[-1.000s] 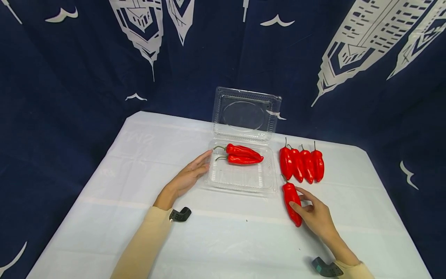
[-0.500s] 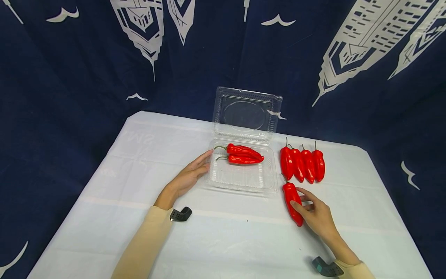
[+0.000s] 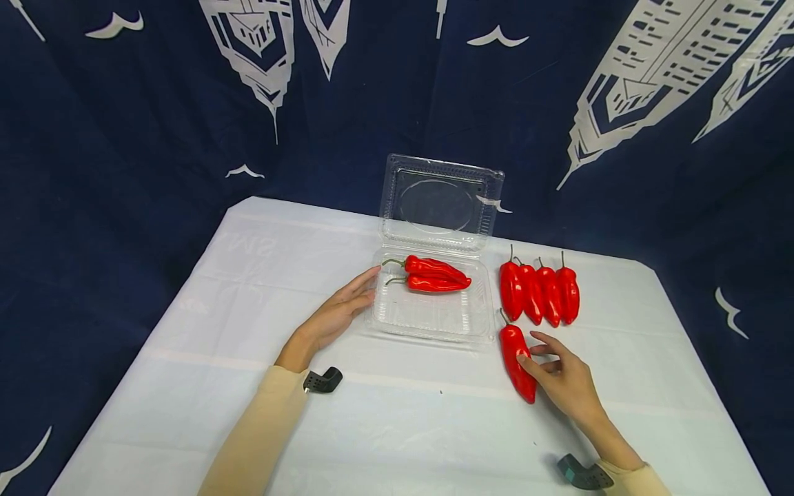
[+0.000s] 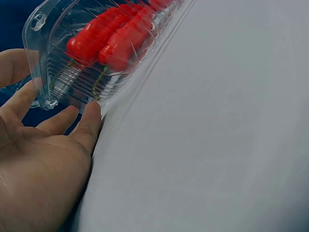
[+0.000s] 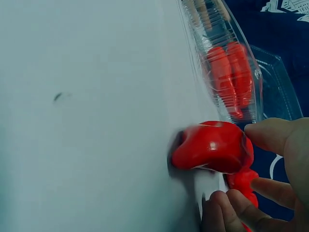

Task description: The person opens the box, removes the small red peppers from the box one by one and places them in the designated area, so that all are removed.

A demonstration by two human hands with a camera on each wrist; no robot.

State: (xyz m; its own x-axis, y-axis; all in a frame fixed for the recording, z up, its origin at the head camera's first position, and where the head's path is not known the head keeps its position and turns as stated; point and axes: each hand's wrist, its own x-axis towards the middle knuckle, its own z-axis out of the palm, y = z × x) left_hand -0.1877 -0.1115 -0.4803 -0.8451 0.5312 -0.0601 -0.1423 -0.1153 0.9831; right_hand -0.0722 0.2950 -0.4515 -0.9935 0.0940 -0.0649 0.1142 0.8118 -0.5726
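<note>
A long red pepper (image 3: 515,358) with a green stem lies on the table, front right of a clear plastic clamshell box (image 3: 422,324). The thumb of my right hand (image 3: 569,386) touches its side, while the other fingers stand apart from it. In the right wrist view, the pepper (image 5: 212,147) shows end-on, thumb at its top and fingers spread beyond. My left hand (image 3: 335,315) reaches to the box's left side with straight fingers. In the left wrist view, its fingertips (image 4: 91,113) rest at the ribbed wall. Two red peppers (image 3: 434,283) lie side by side inside the box, stems leftward.
Several red peppers (image 3: 540,293) stand in a row right of the box, stems pointing away from me. The box's lid (image 3: 437,196) is raised at the back. A white cloth (image 3: 397,427) covers the table. Behind it hangs a navy curtain (image 3: 149,138) with white prints.
The fingers of my right hand have come away from the pepper, opening a gap, and the pepper has shifted slightly left. The left hand stays at the box.
</note>
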